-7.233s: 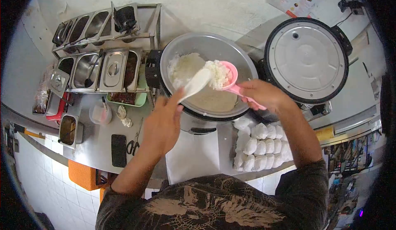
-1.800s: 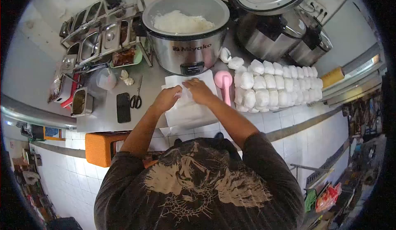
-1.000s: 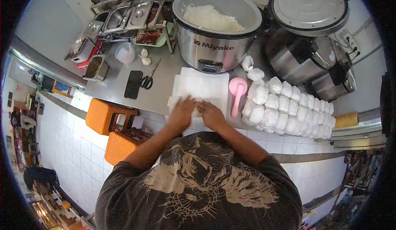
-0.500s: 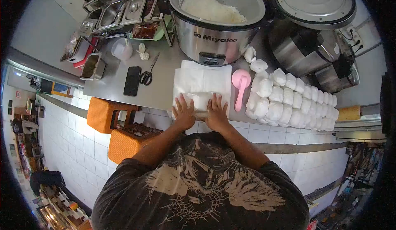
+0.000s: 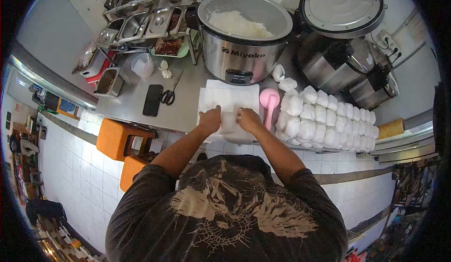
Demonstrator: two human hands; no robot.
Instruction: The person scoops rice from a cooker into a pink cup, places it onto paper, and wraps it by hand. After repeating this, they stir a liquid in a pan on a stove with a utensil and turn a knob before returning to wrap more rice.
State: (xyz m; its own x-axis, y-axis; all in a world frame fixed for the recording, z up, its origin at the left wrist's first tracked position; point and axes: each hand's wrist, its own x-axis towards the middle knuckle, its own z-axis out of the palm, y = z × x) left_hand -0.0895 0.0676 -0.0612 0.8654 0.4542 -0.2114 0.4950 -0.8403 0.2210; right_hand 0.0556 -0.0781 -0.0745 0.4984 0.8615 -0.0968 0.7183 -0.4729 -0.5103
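A white paper wrapper (image 5: 229, 121) is folded over at the front edge of a stack of white paper sheets (image 5: 229, 93). At its left end is my left hand (image 5: 210, 120), with the fingers curled closed on the paper. My right hand (image 5: 249, 120) pinches the wrapper's right end in the same way. What lies inside the fold is hidden. Just right of the stack rests a pink rice scoop (image 5: 269, 103). Beyond the paper stands a large rice cooker (image 5: 237, 57), uncovered, with white cooked rice (image 5: 239, 24) in it.
Many white wrapped bundles (image 5: 324, 116) are piled in rows on the right. A phone (image 5: 152, 100) and black scissors (image 5: 169, 95) lie to the left. Metal food trays (image 5: 135, 26) stand behind them. Another large cooker (image 5: 324, 55) is at the back right. Orange stools (image 5: 115, 140) stand below the counter.
My hands have gone from lying spread flat on the wrapper to closed fingers gripping its two ends. The camera view has shifted slightly.
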